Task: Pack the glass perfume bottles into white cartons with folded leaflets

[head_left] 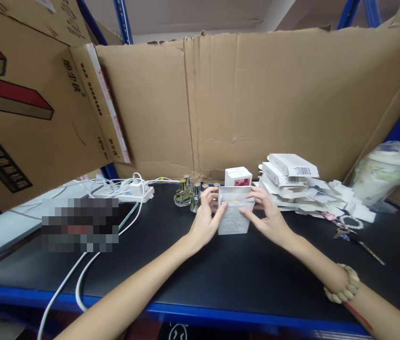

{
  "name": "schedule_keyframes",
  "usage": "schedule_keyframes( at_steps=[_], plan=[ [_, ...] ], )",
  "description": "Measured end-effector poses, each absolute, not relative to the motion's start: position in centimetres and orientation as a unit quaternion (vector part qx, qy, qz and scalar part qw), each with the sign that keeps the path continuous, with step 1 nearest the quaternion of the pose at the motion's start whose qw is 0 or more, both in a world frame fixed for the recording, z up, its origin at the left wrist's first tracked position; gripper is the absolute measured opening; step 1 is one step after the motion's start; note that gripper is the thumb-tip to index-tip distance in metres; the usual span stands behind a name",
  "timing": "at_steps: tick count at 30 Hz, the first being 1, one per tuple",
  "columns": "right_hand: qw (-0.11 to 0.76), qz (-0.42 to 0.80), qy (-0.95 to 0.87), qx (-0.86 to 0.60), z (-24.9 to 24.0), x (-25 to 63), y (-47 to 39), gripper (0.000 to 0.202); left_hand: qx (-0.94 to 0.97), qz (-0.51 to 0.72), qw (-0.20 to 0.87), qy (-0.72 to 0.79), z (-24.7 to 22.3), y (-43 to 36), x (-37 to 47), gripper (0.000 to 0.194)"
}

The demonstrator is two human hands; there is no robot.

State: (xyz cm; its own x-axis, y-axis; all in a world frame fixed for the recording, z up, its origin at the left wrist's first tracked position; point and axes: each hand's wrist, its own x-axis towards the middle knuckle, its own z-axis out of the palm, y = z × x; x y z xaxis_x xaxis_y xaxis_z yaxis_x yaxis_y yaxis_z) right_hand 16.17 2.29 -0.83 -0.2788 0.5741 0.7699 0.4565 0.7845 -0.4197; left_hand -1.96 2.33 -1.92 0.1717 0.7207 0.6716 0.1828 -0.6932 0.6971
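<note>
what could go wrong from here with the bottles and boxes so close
The left hand holds the open white box close to the glass bottles; a sideways nudge might topple one. The uneven pile of white cartons beyond the right hand could slide if bumped.

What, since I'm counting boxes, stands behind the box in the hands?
Behind the held box stands a white box with a reddish print; its upper part shows. The held box hides its lower part.
</note>
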Motion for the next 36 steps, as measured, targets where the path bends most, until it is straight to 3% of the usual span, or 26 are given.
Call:
schedule_keyframes(
  at_steps=[5,11,16,23,31,36],
  plan=[
    [0.513,0.044,-0.795,-0.321,-0.1,16.1,1.9,0.012,0.800,0.506,0.086,0.311,-1.4,2.5,-2.8,0.019],
    [0.500,0.116,-0.788,-0.341,-0.5,16.0,2.3,0.013,0.829,0.429,0.053,0.354,-1.6,2.3,-2.7,0.025],
    [0.493,0.205,-0.778,-0.330,-1.3,15.7,2.6,0.026,0.820,0.483,0.031,0.306,-1.7,2.3,-2.5,0.023],
    [0.573,0.145,-0.743,-0.313,-0.1,15.2,1.6,0.021,0.777,0.559,0.027,0.288,-1.1,1.6,-2.2,0.021],
    [0.562,0.150,-0.751,-0.312,-0.4,15.4,2.0,0.011,0.789,0.544,0.037,0.283,-0.9,1.7,-2.4,0.015],
    [0.542,0.190,-0.750,-0.326,-0.7,15.7,2.5,0.030,0.786,0.526,0.105,0.307,-1.9,2.4,-2.4,0.015]
  ],
)
